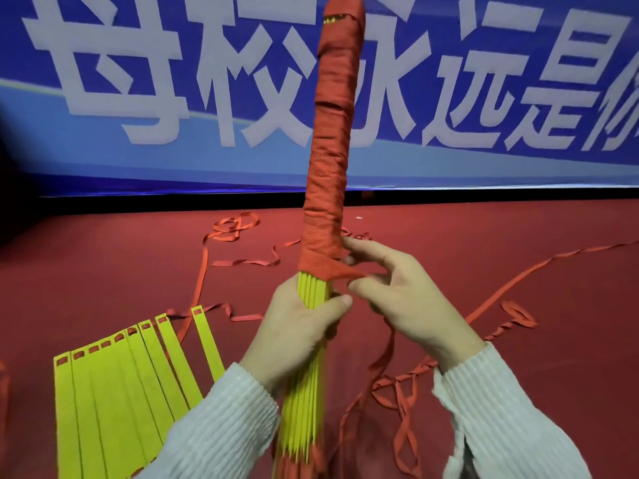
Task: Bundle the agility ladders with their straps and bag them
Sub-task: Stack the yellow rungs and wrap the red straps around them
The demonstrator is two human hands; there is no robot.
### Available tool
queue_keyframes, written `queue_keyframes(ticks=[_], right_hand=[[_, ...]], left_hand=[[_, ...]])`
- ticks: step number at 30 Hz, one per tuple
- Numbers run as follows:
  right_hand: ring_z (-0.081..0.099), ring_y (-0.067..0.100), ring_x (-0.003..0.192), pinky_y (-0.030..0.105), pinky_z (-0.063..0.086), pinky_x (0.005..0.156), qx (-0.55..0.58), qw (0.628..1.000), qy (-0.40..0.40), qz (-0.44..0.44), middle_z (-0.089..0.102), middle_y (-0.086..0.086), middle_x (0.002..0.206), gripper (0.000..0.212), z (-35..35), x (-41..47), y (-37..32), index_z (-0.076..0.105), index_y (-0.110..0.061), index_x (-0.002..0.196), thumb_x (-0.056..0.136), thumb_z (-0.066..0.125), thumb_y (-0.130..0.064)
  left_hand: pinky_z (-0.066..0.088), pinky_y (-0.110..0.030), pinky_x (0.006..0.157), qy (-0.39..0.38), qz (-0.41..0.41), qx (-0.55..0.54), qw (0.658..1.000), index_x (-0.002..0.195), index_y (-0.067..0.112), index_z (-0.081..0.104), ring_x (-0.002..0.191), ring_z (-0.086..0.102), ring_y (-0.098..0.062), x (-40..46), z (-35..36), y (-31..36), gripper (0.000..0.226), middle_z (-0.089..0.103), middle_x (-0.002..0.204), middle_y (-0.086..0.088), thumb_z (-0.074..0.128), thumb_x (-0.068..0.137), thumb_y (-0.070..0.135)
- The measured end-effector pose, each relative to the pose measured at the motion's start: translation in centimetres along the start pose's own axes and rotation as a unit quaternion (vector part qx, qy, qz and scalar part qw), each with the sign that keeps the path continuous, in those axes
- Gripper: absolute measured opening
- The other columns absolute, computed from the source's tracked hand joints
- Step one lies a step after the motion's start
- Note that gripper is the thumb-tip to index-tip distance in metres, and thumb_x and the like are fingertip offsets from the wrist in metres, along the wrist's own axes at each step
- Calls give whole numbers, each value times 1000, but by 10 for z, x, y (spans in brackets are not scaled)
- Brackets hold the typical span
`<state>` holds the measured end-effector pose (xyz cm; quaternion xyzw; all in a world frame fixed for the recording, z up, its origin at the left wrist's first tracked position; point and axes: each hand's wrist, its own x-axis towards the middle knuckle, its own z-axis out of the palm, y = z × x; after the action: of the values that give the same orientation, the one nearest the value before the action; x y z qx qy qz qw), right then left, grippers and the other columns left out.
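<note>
Bundle: a stack of yellow ladder slats (311, 340) stands almost straight up in the middle, close to the person, leaning a little to the right at the top.
Strap: a red strap (332, 133) is wound round and round the top part of the stack, from the tip down to just above the hands. The bottom part of the stack is bare yellow.
Left hand (297, 326): it grips the bare yellow slats just under the red wrap. The thumb lies across the front and the fingers curl round the back.
Right hand (397, 299): it is just to the right of the stack. The thumb and a finger pinch the strap where it comes off the wrap. The other fingers are spread and partly straight.
Loose strap (387, 354): it hangs down from the right hand to the floor and twists about there.
Second ladder (131, 375): more yellow slats lie fanned out flat on the floor, near and to the left. Each one has a little slot at its far end, with red strap in it.
Other straps (235, 226): red strap lies in loops and curls on the floor, far behind the hands and off to the right.
Floor (103, 264): it is red carpet.
Banner (173, 63): a big blue banner with white letters hangs along the far side.
Sleeves (214, 426): both arms wear pale ribbed sleeves.
</note>
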<state>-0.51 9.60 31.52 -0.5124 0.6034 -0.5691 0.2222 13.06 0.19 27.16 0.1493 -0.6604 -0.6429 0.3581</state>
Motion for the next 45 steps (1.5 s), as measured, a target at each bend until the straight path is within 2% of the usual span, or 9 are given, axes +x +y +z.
queue_keyframes(ticks=[7, 12, 20, 23, 26, 30, 37, 41, 45], right_hand=[[48, -2, 50, 8, 35, 51, 6, 1000, 4, -20, 64, -15, 67, 21, -11, 2, -4, 75, -6, 109, 90, 71, 2], [48, -3, 45, 7, 35, 49, -22, 997, 70, -34, 57, -17, 52, 8, -3, 0, 1, 73, -11, 88, 92, 72, -3], [22, 7, 45, 19, 17, 40, 157, 984, 69, 46, 36, 1, 63, 14, -3, 3, 9, 65, -24, 77, 80, 79, -23], [29, 4, 39, 17, 16, 38, 222, 974, 32, 40, 48, -8, 58, 24, -1, 2, 8, 57, -22, 100, 81, 73, -23], [47, 12, 50, 26, 30, 47, 208, 978, 2, 13, 60, 2, 69, 35, 6, -1, 10, 60, -19, 98, 73, 83, -29], [51, 17, 71, 36, 42, 66, 84, 995, 58, -23, 55, 7, 79, 41, 15, 3, 13, 58, -17, 84, 66, 87, -38], [36, 7, 50, 19, 30, 47, 67, 998, 11, -13, 64, 2, 86, 27, -14, -3, 11, 77, -19, 109, 82, 73, -16], [35, 6, 48, 18, 24, 44, 183, 983, -20, 25, 70, 9, 81, 31, -20, -2, 4, 72, -13, 122, 92, 64, -16], [23, 2, 41, 15, 18, 38, 388, 912, -51, 125, 34, -6, 52, 32, -14, -1, 5, 64, -11, 127, 98, 51, -15]], left_hand=[[46, -28, 61, 90, 15, 126, 988, 118, 19, 46, 58, 55, -7, 13, -12, -4, 43, 61, 75, 6, 77, 89, 9], [46, -37, 61, 141, -2, 251, 958, 112, 26, 33, 63, 61, -21, 5, -17, -16, 50, 63, 79, 0, 76, 88, 16], [56, -32, 66, 37, -18, -28, 999, 101, 12, 71, 75, 66, -19, -5, -4, 5, 31, 72, 88, -8, 87, 77, 22], [58, -28, 68, -92, -80, -159, 980, 103, 19, 79, 77, 69, -16, -5, -8, 6, 34, 75, 93, -8, 91, 74, 32], [63, -39, 78, -200, -149, -265, 931, 109, 13, 78, 85, 75, -22, -10, -10, 2, 57, 76, 103, -10, 97, 63, 41], [51, -27, 51, -97, -151, -198, 964, 99, 14, 65, 55, 54, -14, -12, 12, 5, 52, 58, 72, 0, 96, 60, 26], [49, -28, 48, 44, -100, -74, 991, 113, 15, 50, 52, 55, -15, -7, 2, 9, 42, 58, 65, 3, 79, 86, 1], [51, -29, 49, 68, -57, -45, 995, 111, 16, 49, 53, 56, -17, -2, -2, 12, 39, 58, 69, -4, 77, 88, 1], [51, -30, 50, 62, -47, -50, 996, 113, 20, 43, 52, 56, -17, -3, 1, 13, 47, 61, 65, 0, 77, 88, 0]])
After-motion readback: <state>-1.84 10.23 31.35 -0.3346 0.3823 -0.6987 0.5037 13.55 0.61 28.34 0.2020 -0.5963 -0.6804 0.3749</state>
